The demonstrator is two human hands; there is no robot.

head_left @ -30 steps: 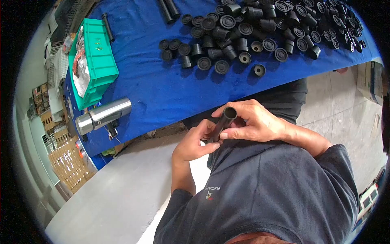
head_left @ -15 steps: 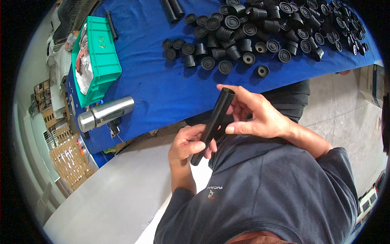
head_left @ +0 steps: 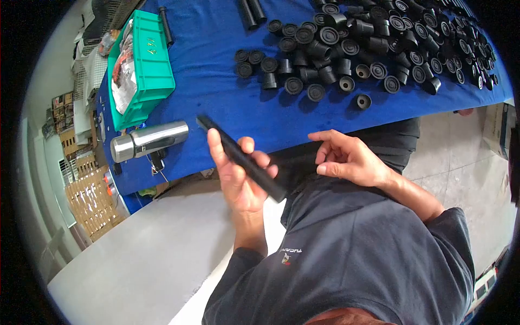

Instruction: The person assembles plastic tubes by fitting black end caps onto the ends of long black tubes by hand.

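Note:
A black tube (head_left: 242, 160), slightly blurred by motion, lies across the fingers of my left hand (head_left: 244, 181), which grips it near the middle. The tube slants from upper left down to lower right, in front of the table's near edge. To its right, my right hand (head_left: 349, 160) hovers apart from the tube, with nothing in it; the index finger is stretched out and the other fingers are loosely curled. Past my hands, many black round caps (head_left: 316, 92) lie heaped on the blue cloth (head_left: 211, 81), some upright and some on their sides.
A green crate (head_left: 154, 59) holding wrapped material stands on the table's left side. Near it lies a steel flask (head_left: 157, 138). More black tubes (head_left: 252, 13) rest at the back. A pale grey surface (head_left: 146, 249) is at lower left.
My left hand has turned the tube so its upper end now points left, raising it slightly. My right hand has let go of the tube. The view has shifted a little.

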